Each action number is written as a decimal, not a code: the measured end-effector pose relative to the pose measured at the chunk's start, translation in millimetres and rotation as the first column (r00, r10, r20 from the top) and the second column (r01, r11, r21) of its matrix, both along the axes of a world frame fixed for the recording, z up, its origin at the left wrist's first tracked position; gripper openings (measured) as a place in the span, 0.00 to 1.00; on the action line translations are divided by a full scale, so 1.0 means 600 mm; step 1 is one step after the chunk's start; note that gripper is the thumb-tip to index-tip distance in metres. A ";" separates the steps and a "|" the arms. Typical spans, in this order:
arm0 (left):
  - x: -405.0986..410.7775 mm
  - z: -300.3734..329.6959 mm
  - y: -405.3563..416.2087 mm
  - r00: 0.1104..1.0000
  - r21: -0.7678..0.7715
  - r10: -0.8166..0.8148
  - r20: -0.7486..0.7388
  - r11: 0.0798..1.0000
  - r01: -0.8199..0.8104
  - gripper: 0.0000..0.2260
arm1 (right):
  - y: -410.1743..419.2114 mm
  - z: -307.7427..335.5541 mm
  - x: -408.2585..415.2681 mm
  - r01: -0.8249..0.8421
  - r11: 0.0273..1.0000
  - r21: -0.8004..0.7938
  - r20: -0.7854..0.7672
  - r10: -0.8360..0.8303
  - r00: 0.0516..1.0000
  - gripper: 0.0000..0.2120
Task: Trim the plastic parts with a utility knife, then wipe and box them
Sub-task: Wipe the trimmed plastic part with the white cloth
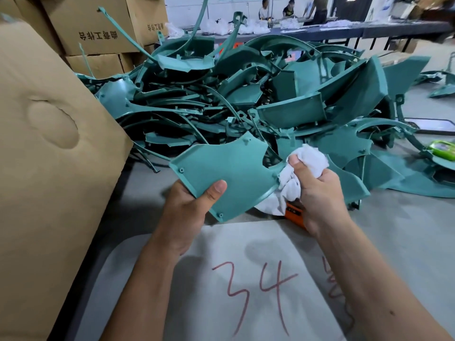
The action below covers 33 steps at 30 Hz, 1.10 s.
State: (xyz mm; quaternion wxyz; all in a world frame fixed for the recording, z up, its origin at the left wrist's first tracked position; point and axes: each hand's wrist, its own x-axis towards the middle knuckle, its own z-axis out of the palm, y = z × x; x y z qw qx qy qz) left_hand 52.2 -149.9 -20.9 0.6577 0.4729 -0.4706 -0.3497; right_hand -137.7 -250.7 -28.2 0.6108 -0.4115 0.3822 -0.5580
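Note:
A flat teal plastic part (226, 171) with small screw bosses is held above the table. My left hand (189, 207) grips its near left edge, thumb on top. My right hand (317, 190) grips a bunched white cloth (305, 166) that presses against the part's right edge. An orange utility knife (294, 214) shows partly under the cloth and my right hand; I cannot tell whether the hand holds it. A tall heap of teal plastic parts (270, 94) lies behind.
A large brown cardboard box (49, 156) stands at the left, more boxes (98, 28) stacked behind it. A grey sheet marked "34" in red (246, 286) covers the near table. A green packet (443, 150) lies at the right edge. People work at a far table.

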 end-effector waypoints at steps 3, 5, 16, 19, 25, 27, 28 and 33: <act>0.000 0.003 0.001 0.995 0.011 -0.093 0.039 0.996 0.093 0.15 | -0.005 0.001 -0.009 0.058 0.996 0.065 0.006 -0.059 0.998 0.12; 0.011 0.003 0.008 0.990 0.015 -0.139 0.021 0.990 0.139 0.15 | -0.014 0.004 -0.017 0.128 0.981 0.143 0.032 -0.134 0.991 0.10; 0.038 -0.007 -0.005 0.872 0.037 -0.069 -0.485 0.994 0.100 0.14 | -0.029 -0.003 -0.027 -0.142 0.984 0.111 0.311 0.101 0.945 0.15; -0.005 -0.017 -0.024 0.810 0.187 0.073 -0.583 0.981 0.046 0.12 | 0.021 -0.014 0.020 -0.435 0.895 -0.101 0.180 0.447 0.876 0.11; -0.028 -0.038 -0.046 0.731 0.342 0.237 -0.640 0.940 -0.005 0.10 | 0.045 -0.004 0.030 -0.497 0.763 -0.413 -0.046 0.528 0.848 0.24; -0.025 -0.040 -0.046 0.736 0.375 0.242 -0.633 0.927 0.018 0.09 | 0.045 -0.004 0.024 -0.419 0.801 -0.428 -0.167 0.385 0.908 0.18; -0.023 -0.040 -0.046 0.742 0.391 0.239 -0.626 0.920 0.033 0.08 | 0.043 -0.004 0.022 -0.391 0.808 -0.441 -0.223 0.323 0.920 0.15; -0.010 -0.043 -0.048 0.738 0.411 0.308 -0.600 0.910 -0.046 0.08 | 0.029 0.000 0.014 -0.434 0.785 -0.442 -0.314 0.318 0.895 0.09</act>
